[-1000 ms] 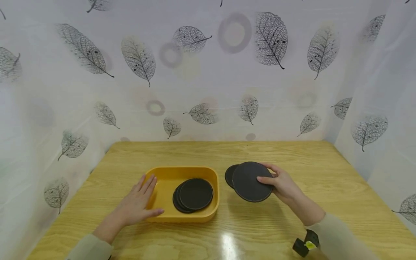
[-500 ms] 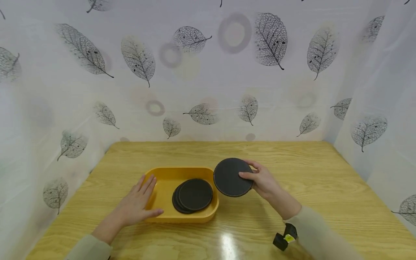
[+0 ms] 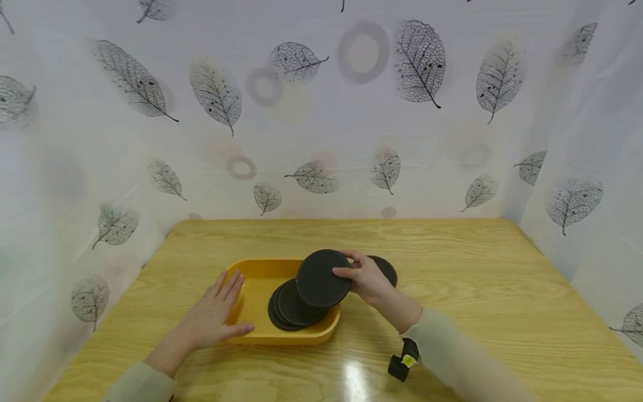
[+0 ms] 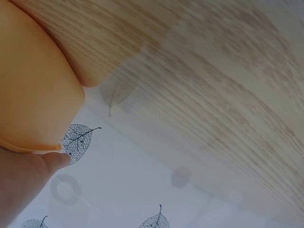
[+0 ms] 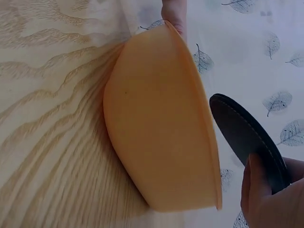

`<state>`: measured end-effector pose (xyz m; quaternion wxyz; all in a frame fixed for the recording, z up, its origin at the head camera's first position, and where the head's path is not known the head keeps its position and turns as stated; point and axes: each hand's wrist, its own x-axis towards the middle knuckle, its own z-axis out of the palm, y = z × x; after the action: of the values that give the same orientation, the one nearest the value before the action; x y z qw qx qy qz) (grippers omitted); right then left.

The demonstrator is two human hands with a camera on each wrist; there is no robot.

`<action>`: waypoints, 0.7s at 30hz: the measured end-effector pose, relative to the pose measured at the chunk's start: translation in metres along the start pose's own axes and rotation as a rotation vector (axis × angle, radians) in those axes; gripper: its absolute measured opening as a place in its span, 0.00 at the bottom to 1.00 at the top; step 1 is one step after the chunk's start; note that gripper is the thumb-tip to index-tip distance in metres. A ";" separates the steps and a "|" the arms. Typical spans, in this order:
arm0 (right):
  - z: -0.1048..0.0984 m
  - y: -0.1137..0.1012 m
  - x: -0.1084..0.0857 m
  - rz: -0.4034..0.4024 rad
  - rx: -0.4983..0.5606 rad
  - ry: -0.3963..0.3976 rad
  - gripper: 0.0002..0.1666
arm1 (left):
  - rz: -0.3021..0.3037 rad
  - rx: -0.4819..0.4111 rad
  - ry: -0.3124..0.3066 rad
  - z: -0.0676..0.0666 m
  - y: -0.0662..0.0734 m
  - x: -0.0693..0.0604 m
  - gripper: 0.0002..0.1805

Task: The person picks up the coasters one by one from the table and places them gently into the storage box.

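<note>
My right hand [image 3: 372, 279] pinches a round black coaster [image 3: 321, 278] with pale edge stitching, thumb on top and fingers beneath. In the right wrist view that coaster [image 5: 242, 130] is tilted above the rim of a yellow tray [image 5: 156, 118]. In the head view it overlaps the tray's right side and partly covers a small pile of black coasters [image 3: 296, 310] inside. My left hand [image 3: 208, 318] rests on the left end of the tray [image 3: 261, 335], its fingers spread over the rim. Partly hidden behind my right hand, another black coaster [image 3: 385, 271] lies on the table.
The tray stands on a wooden table [image 3: 452, 245]. A white cloth [image 3: 321, 128] printed with leaves hangs at the back and both sides. A small black device [image 3: 403, 362] with a yellow mark is worn at my right wrist.
My right hand has moved left with its coaster, from beside the tray to over its right part. The coaster left on the table shows again behind the hand. My left hand stays put.
</note>
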<state>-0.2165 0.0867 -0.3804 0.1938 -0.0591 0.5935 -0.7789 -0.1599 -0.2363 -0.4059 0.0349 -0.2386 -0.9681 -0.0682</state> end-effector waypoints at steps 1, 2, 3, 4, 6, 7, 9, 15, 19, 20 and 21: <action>0.003 0.002 0.002 0.009 -0.010 0.001 0.34 | 0.001 0.002 0.000 0.000 0.000 0.000 0.52; 0.006 0.003 0.004 0.016 -0.019 0.000 0.34 | 0.001 0.003 0.001 0.000 0.000 0.000 0.52; 0.009 0.005 0.006 0.025 -0.021 -0.004 0.34 | 0.000 0.004 0.003 0.000 0.000 0.000 0.52; 0.012 0.006 0.007 0.031 -0.026 -0.007 0.34 | 0.000 0.004 0.004 0.000 0.000 0.000 0.52; 0.018 0.008 0.010 0.037 -0.035 -0.021 0.33 | -0.002 0.003 0.006 0.000 0.000 0.000 0.52; 0.020 0.008 0.010 0.040 -0.041 -0.028 0.33 | -0.002 0.001 0.006 0.000 0.000 0.000 0.52; 0.025 0.009 0.011 0.046 -0.051 -0.040 0.32 | -0.002 -0.001 0.004 0.000 0.001 0.000 0.52; 0.031 0.007 0.013 0.037 -0.160 -0.028 0.29 | 0.000 0.009 0.003 -0.001 0.001 0.000 0.52; 0.030 0.001 0.013 -0.016 -0.250 0.014 0.26 | 0.005 0.014 0.002 -0.002 0.001 0.000 0.52; 0.029 0.000 0.013 -0.027 -0.253 0.022 0.25 | 0.005 0.017 0.001 -0.001 0.001 0.000 0.52; 0.029 -0.001 0.013 -0.037 -0.253 0.028 0.24 | 0.006 0.017 0.001 -0.001 0.001 0.000 0.52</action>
<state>-0.2195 0.0565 -0.3726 0.1622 -0.0832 0.6886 -0.7019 -0.1596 -0.2360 -0.4047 0.0375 -0.2413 -0.9679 -0.0601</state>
